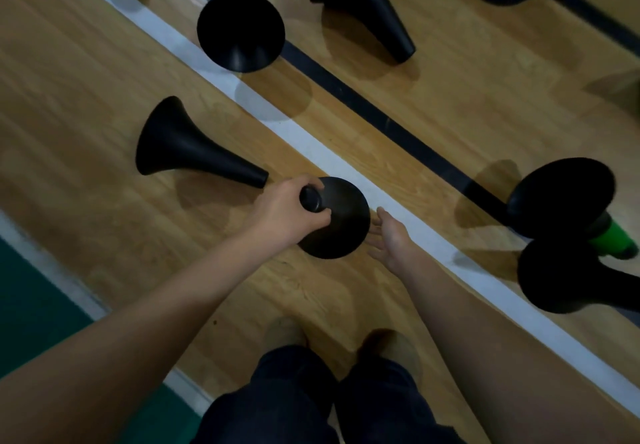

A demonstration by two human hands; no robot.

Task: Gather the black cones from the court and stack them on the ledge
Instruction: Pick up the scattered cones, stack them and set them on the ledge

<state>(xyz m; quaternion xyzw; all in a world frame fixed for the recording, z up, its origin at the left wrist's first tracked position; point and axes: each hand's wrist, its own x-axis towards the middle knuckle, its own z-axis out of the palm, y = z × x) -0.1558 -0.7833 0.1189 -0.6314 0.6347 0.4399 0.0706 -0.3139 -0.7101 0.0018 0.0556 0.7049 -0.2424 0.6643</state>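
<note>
Black cone (334,218) upright on near side of white line (301,135). Left hand (284,213) curled round narrow tip. Right hand (389,235) flat, empty, beside base at line's near edge. Best: lift straight up, right palm steadying base, then take toppled cone (187,145), same side of line.

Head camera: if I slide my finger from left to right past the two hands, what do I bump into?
Tipped-over cone → left hand → gripped cone → right hand → far-right cone, near the right edge.
</note>
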